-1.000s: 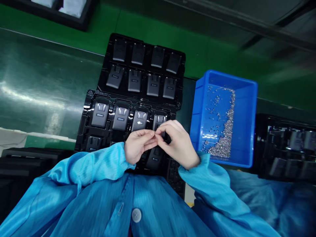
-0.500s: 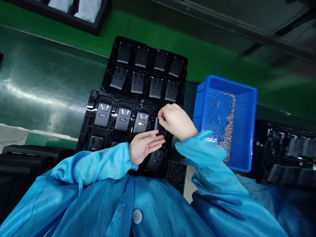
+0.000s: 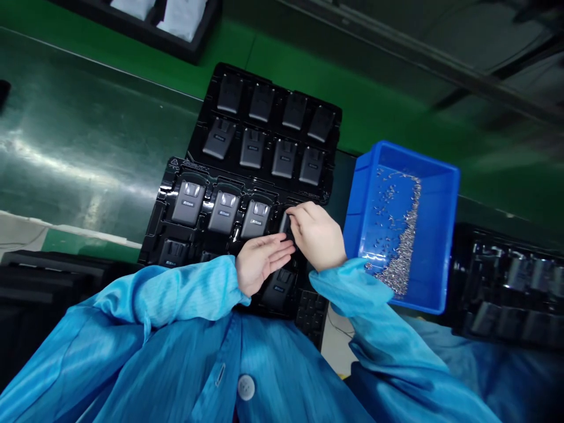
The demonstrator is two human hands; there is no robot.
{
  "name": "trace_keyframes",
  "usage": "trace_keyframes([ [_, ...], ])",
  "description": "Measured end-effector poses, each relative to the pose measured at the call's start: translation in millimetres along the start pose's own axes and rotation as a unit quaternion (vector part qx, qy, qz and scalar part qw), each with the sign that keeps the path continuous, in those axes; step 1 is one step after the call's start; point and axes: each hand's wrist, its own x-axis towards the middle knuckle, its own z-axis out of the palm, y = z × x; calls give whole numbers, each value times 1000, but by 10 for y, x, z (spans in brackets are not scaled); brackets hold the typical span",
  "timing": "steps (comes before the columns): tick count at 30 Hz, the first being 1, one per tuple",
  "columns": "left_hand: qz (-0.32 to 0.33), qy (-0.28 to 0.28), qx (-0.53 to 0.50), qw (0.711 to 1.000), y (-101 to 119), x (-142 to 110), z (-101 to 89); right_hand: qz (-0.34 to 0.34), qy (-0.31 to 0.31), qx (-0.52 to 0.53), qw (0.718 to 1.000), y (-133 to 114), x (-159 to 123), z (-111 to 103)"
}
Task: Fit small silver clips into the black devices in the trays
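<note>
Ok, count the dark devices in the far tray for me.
8: four back-row devices along the far edge of the far tray, and four front-row devices nearer the person. More may be hidden if that tray runs under the near tray.

Pale light (image 3: 57, 165) streaks the glossy dark-green worktop (image 3: 127, 126); a brighter green strip (image 3: 273, 56) borders the worktop's far side, and a dark rail (image 3: 403, 47) crosses the dimness beyond the worktop.

Dim overall; white glare streaks green tabletop (image 3: 101, 123); upper right murky.
</note>
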Motion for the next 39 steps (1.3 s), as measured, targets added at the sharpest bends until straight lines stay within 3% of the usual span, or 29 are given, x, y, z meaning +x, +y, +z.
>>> trace_keyframes([
  [5, -44, -28, -20, 998, 90, 2, -6, -4, 31, 15, 999, -22, -120, -20],
  [10, -61, -96, -47, 992, 196, -38, -67, 32, 99, 123, 987, -314, -163, -275],
  [14, -64, -147, -69, 985, 251, -103, -89, -29, 41, 221, 974, -594, -181, -423],
  [18, -75, -147, -59, 984, 289, -168, -58, -48, -1, 232, 971, -680, -166, -421],
  [27, -71, -127, -50, 988, 307, -192, -20, -51, -32, 235, 970, -689, -114, -394],
  [31, -61, -113, -52, 990, 326, -176, -60, -44, 22, 242, 969, -586, -40, -398],
  [35, -33, -56, -62, 996, 375, -182, -122, 1, 94, 125, 988, -313, 126, -303],
  [39, -4, -26, -71, 997, 414, -181, -189, -7, 55, 25, 998, -125, 285, -111],
])
